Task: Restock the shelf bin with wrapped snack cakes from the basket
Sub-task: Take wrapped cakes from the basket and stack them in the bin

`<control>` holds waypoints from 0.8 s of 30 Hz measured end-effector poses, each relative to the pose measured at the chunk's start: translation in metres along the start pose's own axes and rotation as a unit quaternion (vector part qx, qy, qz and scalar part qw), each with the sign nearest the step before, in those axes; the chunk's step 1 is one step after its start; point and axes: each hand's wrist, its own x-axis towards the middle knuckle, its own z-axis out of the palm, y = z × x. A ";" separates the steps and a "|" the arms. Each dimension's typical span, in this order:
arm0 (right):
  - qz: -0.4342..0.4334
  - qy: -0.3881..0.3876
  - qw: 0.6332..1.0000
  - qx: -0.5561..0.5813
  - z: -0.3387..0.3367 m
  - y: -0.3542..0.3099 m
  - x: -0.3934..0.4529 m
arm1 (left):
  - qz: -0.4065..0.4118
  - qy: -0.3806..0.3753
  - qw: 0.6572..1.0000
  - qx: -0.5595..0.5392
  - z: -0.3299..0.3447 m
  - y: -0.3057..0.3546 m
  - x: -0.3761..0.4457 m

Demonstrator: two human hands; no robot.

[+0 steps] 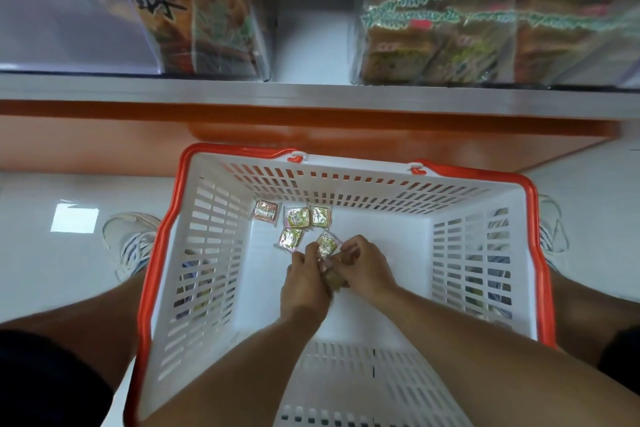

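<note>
A white slotted basket [207, 236] with an orange rim stands on the floor between my legs. Several small wrapped snack cakes lie on its bottom near the far wall, among them one [265, 210] at the left and one [290, 238] nearer my hands. Both hands reach down into the basket and meet over its floor. My left hand [304, 282] and my right hand [367, 267] together grip a bunch of cakes, and one wrapped cake [326, 243] sticks up between the fingers. A clear shelf bin [485, 21] holding packed cakes sits above at the right.
A second clear bin [194, 10] with other snack bags sits on the shelf at the left. The grey shelf edge [311, 94] and an orange base panel [346, 135] lie just beyond the basket. White shoes [135, 246] stand either side on the glossy floor.
</note>
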 end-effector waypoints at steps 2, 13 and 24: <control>-0.035 0.000 0.999 -0.006 0.001 0.001 0.002 | -0.020 0.001 1.000 0.004 -0.002 0.001 0.001; -0.041 -0.120 0.978 -0.165 0.001 -0.011 0.031 | -0.067 -0.049 0.994 -0.071 -0.015 -0.007 0.011; 0.037 -0.285 0.956 -0.060 -0.031 -0.037 0.004 | -0.115 -0.190 0.972 -0.080 -0.033 -0.010 0.011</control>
